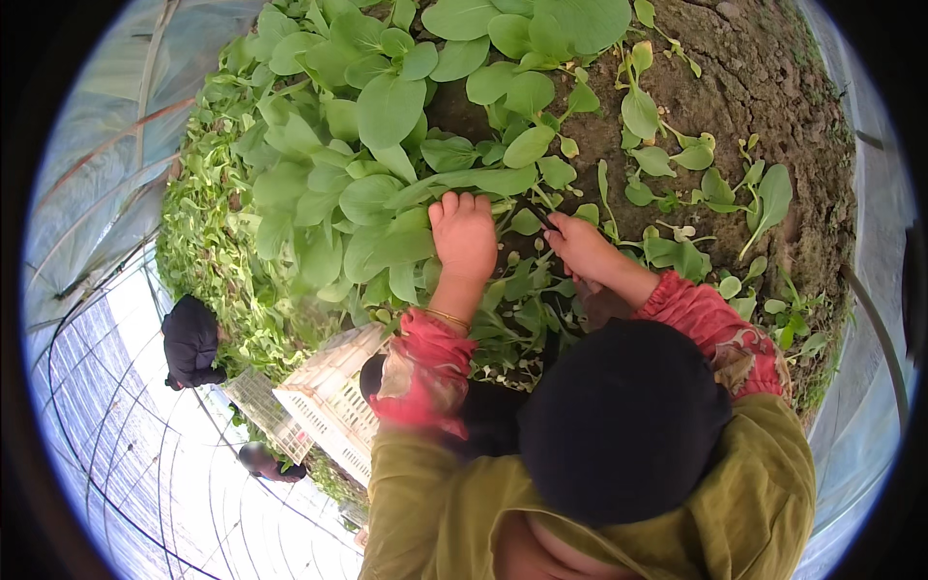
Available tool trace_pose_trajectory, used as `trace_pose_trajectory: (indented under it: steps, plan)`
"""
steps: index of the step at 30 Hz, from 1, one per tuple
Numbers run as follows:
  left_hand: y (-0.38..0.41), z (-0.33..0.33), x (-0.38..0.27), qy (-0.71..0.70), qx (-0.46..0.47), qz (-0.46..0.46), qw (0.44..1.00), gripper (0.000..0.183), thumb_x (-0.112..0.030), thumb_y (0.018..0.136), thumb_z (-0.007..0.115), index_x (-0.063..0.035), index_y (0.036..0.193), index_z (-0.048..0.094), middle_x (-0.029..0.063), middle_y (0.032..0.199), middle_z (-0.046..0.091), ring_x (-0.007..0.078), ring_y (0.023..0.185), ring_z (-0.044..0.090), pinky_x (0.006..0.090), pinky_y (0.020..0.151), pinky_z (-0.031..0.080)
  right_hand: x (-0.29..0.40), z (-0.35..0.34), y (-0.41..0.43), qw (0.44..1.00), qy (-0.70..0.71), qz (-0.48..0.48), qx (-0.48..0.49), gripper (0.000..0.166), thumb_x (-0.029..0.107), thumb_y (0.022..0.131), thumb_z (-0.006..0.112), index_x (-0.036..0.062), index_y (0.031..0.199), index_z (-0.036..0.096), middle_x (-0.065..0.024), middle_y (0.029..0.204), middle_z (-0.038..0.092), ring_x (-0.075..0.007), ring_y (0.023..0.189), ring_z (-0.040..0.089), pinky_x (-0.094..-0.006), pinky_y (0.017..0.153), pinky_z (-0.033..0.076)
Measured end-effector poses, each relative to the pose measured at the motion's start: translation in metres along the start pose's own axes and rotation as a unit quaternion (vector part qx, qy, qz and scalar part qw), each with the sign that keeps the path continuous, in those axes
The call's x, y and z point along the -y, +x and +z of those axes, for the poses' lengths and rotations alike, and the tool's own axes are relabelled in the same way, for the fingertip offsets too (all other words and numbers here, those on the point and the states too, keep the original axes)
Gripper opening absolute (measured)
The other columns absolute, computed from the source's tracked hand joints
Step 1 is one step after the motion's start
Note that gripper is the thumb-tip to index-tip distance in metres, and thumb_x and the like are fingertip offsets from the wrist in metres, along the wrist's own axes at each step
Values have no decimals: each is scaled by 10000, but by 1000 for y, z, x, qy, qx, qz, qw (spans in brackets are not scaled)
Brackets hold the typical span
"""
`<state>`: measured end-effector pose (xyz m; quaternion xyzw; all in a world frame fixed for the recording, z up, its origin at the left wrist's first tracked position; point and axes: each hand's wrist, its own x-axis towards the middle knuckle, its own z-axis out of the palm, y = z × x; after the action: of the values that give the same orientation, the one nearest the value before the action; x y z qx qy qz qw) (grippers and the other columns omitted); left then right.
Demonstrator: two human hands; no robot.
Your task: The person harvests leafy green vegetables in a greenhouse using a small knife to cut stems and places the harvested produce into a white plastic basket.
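Observation:
My left hand (pixel 464 235) is closed around a leafy green plant (pixel 464 180), its fingers curled over the leaf stalks. Broad smooth leaves spread to the left of that hand and beyond it. A slim dark tool (pixel 538 214) is in my right hand (pixel 580 248). Its far end points at the base of the stalks, and leaves keep me from telling what kind of tool it is. The two hands are close together but apart. Below them, loose-looking leaves and pale stems (pixel 525 290) cover the soil.
Cracked bare soil (pixel 754 87) with scattered leaves lies to the right, beside plastic sheeting (pixel 881 290). Slatted plastic crates (pixel 330 395) stand at lower left. Two other people, one in dark clothing (pixel 192 341), are farther off. Dark rounded cloth (pixel 623 428) blocks the lower view.

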<state>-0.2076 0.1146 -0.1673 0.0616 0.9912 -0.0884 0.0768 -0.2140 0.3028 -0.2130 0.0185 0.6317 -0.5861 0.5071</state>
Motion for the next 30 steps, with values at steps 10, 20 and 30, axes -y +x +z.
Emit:
trace_pose_trajectory:
  steps: [10, 20, 30]
  plan:
    - [-4, -13, 9, -232, -33, -8, 972, 74, -113, 643, 683, -118, 717, 674, -1, 775, 598, 214, 846, 511, 358, 770, 348, -1, -18, -50, 999, -19, 24, -14, 281, 137, 899, 567, -14, 1134, 537, -56, 687, 539, -131, 478, 512, -283, 441, 430]
    - [-13, -81, -26, -444, 9, 63, 894, 213, -186, 786, 667, -57, 951, 632, 61, 815, 585, 264, 822, 516, 367, 762, 365, 46, -37, -77, 954, 73, -280, -72, 243, 94, 833, 693, 36, 1051, 604, 40, 782, 548, -16, 588, 476, -176, 506, 375]
    - [-26, -85, -80, -266, -50, 53, 961, 159, -163, 813, 591, -44, 917, 580, 72, 794, 542, 252, 785, 519, 375, 716, 406, 37, -33, -87, 955, 221, -188, -59, 206, 141, 865, 659, 47, 1025, 571, 32, 706, 565, -29, 535, 496, -173, 463, 399]
